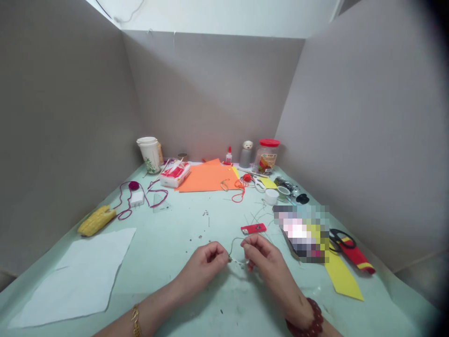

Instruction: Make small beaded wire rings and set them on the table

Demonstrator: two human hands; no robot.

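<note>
Close to the table's near side, my left hand (pixel 209 261) pinches one end of a small beaded string (pixel 239 263) with pale beads. A thin green cord (pixel 233 244) rises from that end and loops across to my right hand (pixel 261 257). The fingertips of my right hand are closed on the cord and the string's other end. Just beyond my hands lies a red lighter (pixel 253 228), with loose thin green threads (pixel 259 216) behind it.
White paper (pixel 80 276) and a yellow corn-shaped object (pixel 97 221) lie left. Orange sheets (pixel 201 179), a tissue pack (pixel 175 174), a cup (pixel 149 157) and a red-lidded jar (pixel 267 157) stand farther back. Right are a blurred-out device (pixel 301 234), black-handled scissors (pixel 342 238) and yellow paper (pixel 343 278).
</note>
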